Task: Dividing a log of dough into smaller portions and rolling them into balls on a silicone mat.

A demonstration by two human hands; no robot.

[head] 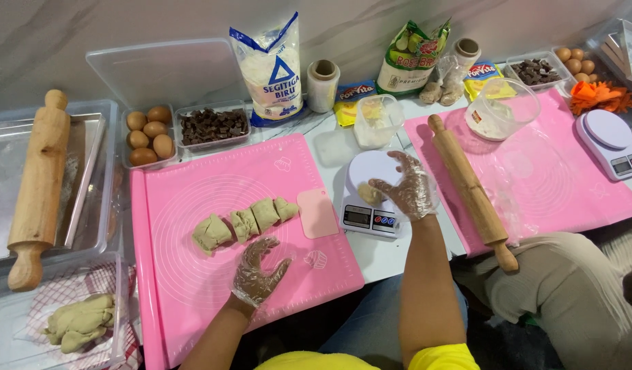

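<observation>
While the right hand (406, 186) pinches a dough ball (368, 193) on the scale (371, 205), the left hand (256, 271) rests open, empty, on the pink mat (193, 274) near cut dough (244, 223); white surface (377, 253).

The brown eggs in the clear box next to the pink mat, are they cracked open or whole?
Whole. The five brown eggs sit with smooth, unbroken shells in their clear plastic box.

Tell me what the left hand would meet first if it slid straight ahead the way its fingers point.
Probably the row of cut dough pieces on the pink mat. The left hand lies open just short of them, fingers aimed up the mat; only bare mat shows between, though height above it is unclear.
</observation>
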